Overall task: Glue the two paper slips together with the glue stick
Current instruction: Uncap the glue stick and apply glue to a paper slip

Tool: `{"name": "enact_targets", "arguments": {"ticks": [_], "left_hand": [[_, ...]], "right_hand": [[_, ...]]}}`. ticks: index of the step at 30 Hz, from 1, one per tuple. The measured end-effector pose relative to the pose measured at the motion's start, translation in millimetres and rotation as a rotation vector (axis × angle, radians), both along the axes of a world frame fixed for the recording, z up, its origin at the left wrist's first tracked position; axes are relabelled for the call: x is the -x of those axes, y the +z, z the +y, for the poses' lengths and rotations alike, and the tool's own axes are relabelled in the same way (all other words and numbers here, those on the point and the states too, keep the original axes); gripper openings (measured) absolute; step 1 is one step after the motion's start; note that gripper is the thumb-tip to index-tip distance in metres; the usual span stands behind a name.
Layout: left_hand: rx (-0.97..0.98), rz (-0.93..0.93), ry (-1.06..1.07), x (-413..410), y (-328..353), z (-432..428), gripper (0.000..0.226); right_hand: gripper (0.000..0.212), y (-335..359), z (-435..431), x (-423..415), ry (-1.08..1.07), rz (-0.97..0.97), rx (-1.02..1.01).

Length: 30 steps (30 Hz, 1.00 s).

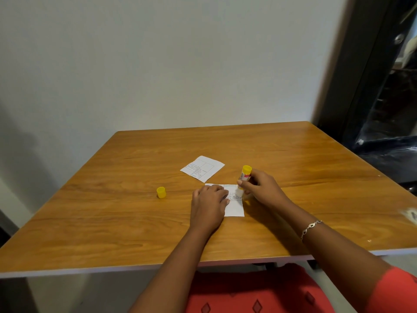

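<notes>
A white paper slip (234,205) with printed lines lies on the wooden table (293,159) in front of me. My left hand (208,205) presses flat on its left part and hides that part. My right hand (261,188) grips a glue stick (244,177) with a yellow end and a white body, held upright with its lower tip on the slip's right edge. A second printed slip (202,168) lies flat just beyond, apart from both hands. The yellow cap (161,192) stands on the table to the left.
The table's far edge meets a pale wall. A dark door frame (365,86) and dark objects stand at the right. The table's near edge (135,268) runs above my red clothing. My right wrist wears a bracelet (310,229).
</notes>
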<state>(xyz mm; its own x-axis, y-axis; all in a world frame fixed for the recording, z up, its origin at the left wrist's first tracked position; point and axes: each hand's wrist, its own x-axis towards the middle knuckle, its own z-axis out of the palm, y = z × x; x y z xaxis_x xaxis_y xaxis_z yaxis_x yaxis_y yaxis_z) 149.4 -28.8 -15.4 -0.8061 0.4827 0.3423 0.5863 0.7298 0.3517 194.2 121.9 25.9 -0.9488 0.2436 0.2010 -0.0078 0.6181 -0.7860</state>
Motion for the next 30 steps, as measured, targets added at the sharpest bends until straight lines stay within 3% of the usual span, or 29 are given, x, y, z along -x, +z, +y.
{"name": "enact_targets", "arguments": {"ticks": [17, 30], "left_hand": [[0.004, 0.003, -0.001, 1, -1, 0, 0.027], [0.008, 0.013, 0.028, 2, -2, 1, 0.028]], "right_hand": [[0.014, -8, -5, -19, 0.074, 0.011, 0.021], [0.002, -19, -4, -36, 0.08, 0.01, 0.184]]}}
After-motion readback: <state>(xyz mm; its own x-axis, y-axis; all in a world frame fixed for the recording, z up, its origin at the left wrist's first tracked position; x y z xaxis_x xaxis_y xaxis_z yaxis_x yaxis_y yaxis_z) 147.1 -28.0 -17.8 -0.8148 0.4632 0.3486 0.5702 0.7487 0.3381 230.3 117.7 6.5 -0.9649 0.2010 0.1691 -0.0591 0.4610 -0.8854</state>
